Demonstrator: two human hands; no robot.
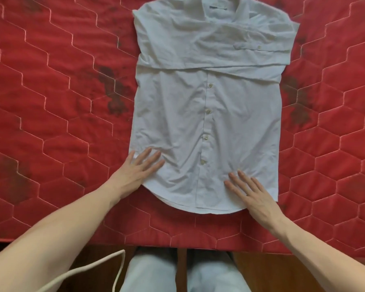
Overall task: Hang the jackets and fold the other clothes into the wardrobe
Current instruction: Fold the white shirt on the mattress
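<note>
Head view: a white shirt (207, 114) lies buttoned, front up, on a red quilted mattress (51, 102), hem toward its near edge, sleeves folded across the chest. The left hand (135, 171) rests flat, fingers straight, on the hem's left corner; the right hand (251, 194) presses flat, fingers spread, near the right corner. The collar label is unreadable.

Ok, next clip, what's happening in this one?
A person is folding a white button-up shirt on a red quilted bedcover. The shirt lies face up with its sleeves already folded across the chest. Both hands are flat on the bottom hem: the left hand on the left corner, the right hand on the right side, fingers straight, neither taking a grip. It looks like smoothing before the next fold. A white cord hangs near the person's legs.
</note>
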